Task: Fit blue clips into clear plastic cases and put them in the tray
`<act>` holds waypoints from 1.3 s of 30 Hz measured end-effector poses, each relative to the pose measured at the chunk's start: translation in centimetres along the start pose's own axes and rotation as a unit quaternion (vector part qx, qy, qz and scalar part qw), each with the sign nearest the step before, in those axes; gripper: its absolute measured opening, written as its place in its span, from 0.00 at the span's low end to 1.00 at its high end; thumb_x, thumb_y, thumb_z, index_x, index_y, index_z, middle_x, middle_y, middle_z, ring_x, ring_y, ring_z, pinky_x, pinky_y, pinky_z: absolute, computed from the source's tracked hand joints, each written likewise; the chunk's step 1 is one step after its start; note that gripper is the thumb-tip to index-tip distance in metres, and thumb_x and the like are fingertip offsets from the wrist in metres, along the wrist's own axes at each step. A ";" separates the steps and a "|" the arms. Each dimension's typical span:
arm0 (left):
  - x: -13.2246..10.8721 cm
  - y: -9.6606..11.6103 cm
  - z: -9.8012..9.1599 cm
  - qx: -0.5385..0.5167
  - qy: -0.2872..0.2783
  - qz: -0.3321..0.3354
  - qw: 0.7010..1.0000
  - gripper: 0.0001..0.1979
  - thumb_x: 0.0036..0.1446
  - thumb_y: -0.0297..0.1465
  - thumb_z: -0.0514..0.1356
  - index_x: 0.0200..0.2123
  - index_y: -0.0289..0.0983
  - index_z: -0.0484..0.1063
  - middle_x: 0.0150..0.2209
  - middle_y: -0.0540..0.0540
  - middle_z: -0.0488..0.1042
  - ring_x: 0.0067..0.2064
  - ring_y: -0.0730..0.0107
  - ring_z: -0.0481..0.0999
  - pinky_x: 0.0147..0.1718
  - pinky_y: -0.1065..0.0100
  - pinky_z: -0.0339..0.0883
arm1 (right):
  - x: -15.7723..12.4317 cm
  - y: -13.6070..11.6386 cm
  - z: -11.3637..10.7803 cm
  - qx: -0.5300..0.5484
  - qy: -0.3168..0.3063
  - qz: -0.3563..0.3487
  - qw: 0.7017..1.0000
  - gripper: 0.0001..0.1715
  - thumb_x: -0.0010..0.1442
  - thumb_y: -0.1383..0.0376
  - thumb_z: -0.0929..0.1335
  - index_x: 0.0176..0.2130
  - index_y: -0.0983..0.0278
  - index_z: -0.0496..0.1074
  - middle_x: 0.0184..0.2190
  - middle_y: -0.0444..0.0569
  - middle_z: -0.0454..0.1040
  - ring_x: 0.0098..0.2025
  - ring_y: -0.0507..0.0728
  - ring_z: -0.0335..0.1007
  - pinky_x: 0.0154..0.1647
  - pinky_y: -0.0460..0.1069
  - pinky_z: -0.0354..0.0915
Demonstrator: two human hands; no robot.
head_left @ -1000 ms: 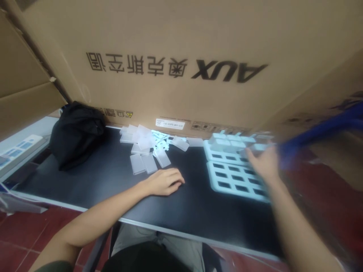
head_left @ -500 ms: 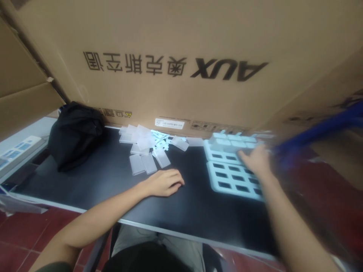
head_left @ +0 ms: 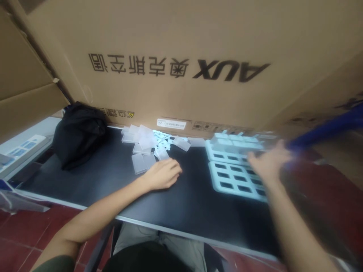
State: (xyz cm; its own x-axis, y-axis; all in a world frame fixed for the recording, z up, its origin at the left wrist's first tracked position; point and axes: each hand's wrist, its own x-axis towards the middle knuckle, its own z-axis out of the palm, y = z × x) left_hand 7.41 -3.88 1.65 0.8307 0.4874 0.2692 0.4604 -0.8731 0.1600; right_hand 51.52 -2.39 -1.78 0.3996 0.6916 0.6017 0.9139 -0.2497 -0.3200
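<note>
My left hand [head_left: 161,174] rests on the black table [head_left: 187,204], fingers loosely curled, its fingertips beside a pile of small translucent plastic covers [head_left: 146,147]. It holds nothing that I can see. My right hand [head_left: 268,162] is blurred by motion above the right part of a white plastic tray with rectangular slots [head_left: 231,177]. A second slotted tray [head_left: 227,145] lies just behind, some slots filled with white pieces. Whether the right hand holds anything is hidden by the blur.
A large cardboard box printed AUX [head_left: 198,68] stands along the table's back edge. A black bag [head_left: 78,132] lies at the back left. A white power strip [head_left: 19,149] sits at the far left. A blue bar [head_left: 326,128] crosses at the right.
My left hand slid forward to the plastic covers. My right hand moved left over the trays, then back to the right.
</note>
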 end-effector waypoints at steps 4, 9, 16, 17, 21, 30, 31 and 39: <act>2.0 -2.7 -2.5 0.045 0.032 -0.116 0.992 0.12 0.70 0.33 0.53 0.49 0.36 0.74 0.48 0.39 0.76 0.52 0.54 0.74 0.51 0.57 0.71 | -0.7 -6.6 -0.9 0.068 0.011 -0.116 0.991 0.34 0.60 0.56 0.62 0.61 0.69 0.64 0.48 0.64 0.73 0.53 0.73 0.69 0.60 0.70 0.61; 6.0 -6.9 -3.2 0.082 -0.020 -0.164 0.983 0.11 0.66 0.30 0.57 0.48 0.33 0.76 0.49 0.35 0.78 0.55 0.49 0.72 0.55 0.54 0.68 | -2.1 -17.4 0.9 0.109 -0.163 -0.289 0.937 0.28 0.65 0.56 0.64 0.59 0.65 0.68 0.52 0.63 0.76 0.54 0.71 0.70 0.58 0.65 0.65; 9.9 -9.4 -2.3 0.096 -0.096 -0.172 0.976 0.12 0.60 0.30 0.64 0.47 0.33 0.77 0.50 0.32 0.80 0.58 0.45 0.72 0.54 0.53 0.67 | -2.2 -21.8 5.2 0.046 -0.270 -0.300 0.914 0.32 0.59 0.58 0.70 0.60 0.67 0.65 0.53 0.65 0.77 0.55 0.72 0.70 0.54 0.63 0.66; 10.1 -9.6 -2.2 0.096 -0.101 -0.173 0.975 0.13 0.60 0.30 0.64 0.48 0.33 0.77 0.49 0.32 0.80 0.58 0.45 0.73 0.54 0.54 0.68 | -2.0 -21.8 5.5 0.046 -0.272 -0.299 0.913 0.32 0.59 0.58 0.70 0.60 0.67 0.65 0.53 0.65 0.77 0.54 0.72 0.71 0.54 0.62 0.66; 10.8 -10.2 -2.2 0.096 -0.119 -0.170 0.973 0.17 0.58 0.29 0.65 0.51 0.33 0.75 0.49 0.32 0.80 0.55 0.46 0.76 0.52 0.54 0.69 | -1.5 -21.2 5.4 0.048 -0.265 -0.296 0.917 0.34 0.57 0.58 0.70 0.59 0.67 0.65 0.54 0.63 0.76 0.55 0.71 0.69 0.54 0.62 0.67; 12.2 -11.1 -1.5 0.051 -0.124 -0.162 0.978 0.19 0.53 0.26 0.66 0.50 0.33 0.76 0.45 0.33 0.81 0.50 0.44 0.80 0.50 0.54 0.71 | -1.5 -18.4 0.2 0.162 -0.169 -0.282 0.930 0.35 0.59 0.54 0.69 0.62 0.65 0.65 0.51 0.62 0.75 0.53 0.72 0.68 0.55 0.66 0.66; 12.3 -11.2 -1.4 0.040 -0.121 -0.161 0.979 0.19 0.52 0.26 0.67 0.49 0.33 0.77 0.45 0.34 0.81 0.49 0.45 0.80 0.49 0.55 0.71 | -1.7 -18.1 -0.4 0.169 -0.166 -0.280 0.930 0.35 0.59 0.54 0.69 0.62 0.64 0.65 0.51 0.62 0.74 0.53 0.72 0.68 0.55 0.66 0.66; 10.7 -10.0 -0.8 -0.092 -0.030 -0.166 0.981 0.13 0.54 0.24 0.63 0.44 0.35 0.77 0.38 0.46 0.82 0.38 0.66 0.81 0.40 0.68 0.73 | -4.6 -17.5 -2.6 0.173 -0.186 -0.274 0.928 0.29 0.60 0.56 0.70 0.58 0.61 0.66 0.50 0.59 0.71 0.54 0.70 0.68 0.54 0.64 0.68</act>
State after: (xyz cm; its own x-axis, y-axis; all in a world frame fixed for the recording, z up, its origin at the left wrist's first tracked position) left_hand 11.46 10.06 3.65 0.6644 0.7382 0.1168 0.6488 -0.6473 0.4001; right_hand 33.86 -2.93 2.96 -0.2292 0.8528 0.4693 0.8691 0.3964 -0.2958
